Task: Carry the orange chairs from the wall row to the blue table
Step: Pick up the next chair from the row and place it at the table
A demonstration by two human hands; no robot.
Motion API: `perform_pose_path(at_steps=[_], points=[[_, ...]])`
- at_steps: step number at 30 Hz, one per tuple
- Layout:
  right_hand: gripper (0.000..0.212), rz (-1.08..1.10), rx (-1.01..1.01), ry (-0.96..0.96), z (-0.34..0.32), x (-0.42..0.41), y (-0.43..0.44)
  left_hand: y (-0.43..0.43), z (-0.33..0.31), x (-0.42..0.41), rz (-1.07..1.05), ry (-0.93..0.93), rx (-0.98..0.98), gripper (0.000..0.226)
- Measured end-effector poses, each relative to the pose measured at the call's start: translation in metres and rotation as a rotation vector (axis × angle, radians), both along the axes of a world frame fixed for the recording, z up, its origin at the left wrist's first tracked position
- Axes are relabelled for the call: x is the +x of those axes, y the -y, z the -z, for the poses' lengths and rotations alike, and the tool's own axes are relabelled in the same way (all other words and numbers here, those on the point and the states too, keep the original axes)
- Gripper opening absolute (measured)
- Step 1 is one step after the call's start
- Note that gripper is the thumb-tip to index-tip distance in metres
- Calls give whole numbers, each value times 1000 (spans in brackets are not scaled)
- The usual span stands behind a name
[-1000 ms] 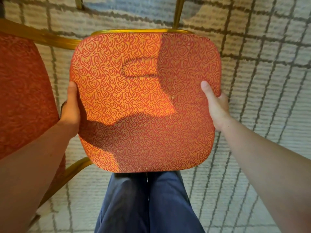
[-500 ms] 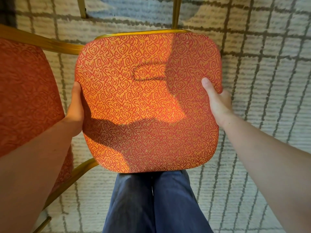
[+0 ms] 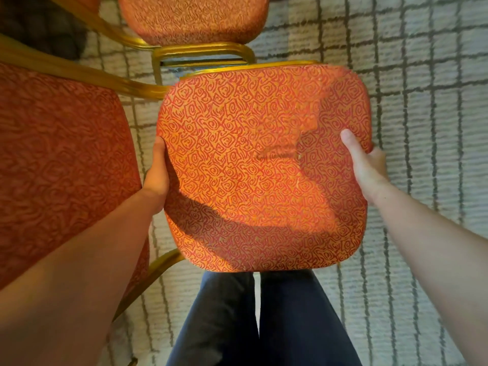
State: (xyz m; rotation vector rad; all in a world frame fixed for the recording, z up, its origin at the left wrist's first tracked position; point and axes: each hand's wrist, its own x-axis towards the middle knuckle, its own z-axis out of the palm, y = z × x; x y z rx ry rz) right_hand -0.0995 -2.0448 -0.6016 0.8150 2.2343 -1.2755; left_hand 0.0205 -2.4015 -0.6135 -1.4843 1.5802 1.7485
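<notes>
The person holds one orange chair [image 3: 264, 165] by its seat, in front of the legs and above the carpet [image 3: 422, 101]. It sits just beside a second chair [image 3: 60, 159] on the left and near a third chair [image 3: 192, 17] ahead. The blue table is not in view.

Left grip [image 3: 157, 178] and right grip [image 3: 365, 165] each clasp a side edge of the seat, thumb on top; the fingers below are hidden.

Handling, as a judgement: the cushion is soft and will give, the gold frame [image 3: 250, 66] is stiff, and the load is probably bulky rather than heavy. Take hold under the seat's hard base, not the padding. The textured fabric should resist slipping.
</notes>
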Motion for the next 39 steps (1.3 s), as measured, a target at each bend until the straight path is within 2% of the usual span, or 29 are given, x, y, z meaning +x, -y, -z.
perform_pose_path(at_steps=[2,5,7,10,13,17,19,20,23,25,30,33,34,36,37,39], points=[[48,32,1,-31,-37,6,-14,-9,-37,-5,25,-30,-13,83],[56,72,40,-52,-76,15,-34,-9,-50,-8,47,-60,-36,104],[62,117,58,-70,-105,26,-52,-24,-77,-18,112,-47,-39,111],[68,195,66,-89,-147,49,-82,-58,-130,-40,240,-107,-20,80],[66,290,56,-100,-182,80,-109,-91,-158,-57,372,-130,18,90],[67,430,35,-138,-219,124,-149,-133,-177,-74,528,-233,88,80],[71,522,25,-127,-235,155,-173,-159,-178,-78,610,-235,104,101],[75,564,19,-118,-239,172,-184,-175,-183,-78,636,-226,114,102],[99,672,1,-118,-247,221,-213,-236,-215,-65,749,-240,172,66],[106,730,-33,-119,-246,246,-230,-267,-214,-56,811,-261,165,61],[79,906,-69,-170,-256,313,-283,-352,-236,-36,999,-206,83,78],[78,1003,-103,-205,-263,357,-305,-402,-260,-24,1088,-268,68,69],[83,1046,-106,-214,-266,370,-311,-416,-249,-32,1124,-276,42,79],[95,1149,-98,-234,-272,397,-325,-448,-232,-41,1202,-251,-24,115],[102,1199,-86,-256,-275,413,-333,-466,-217,-47,1238,-245,-38,121],[113,1303,-43,-278,-277,446,-348,-510,-192,-52,1376,-232,-32,116]])
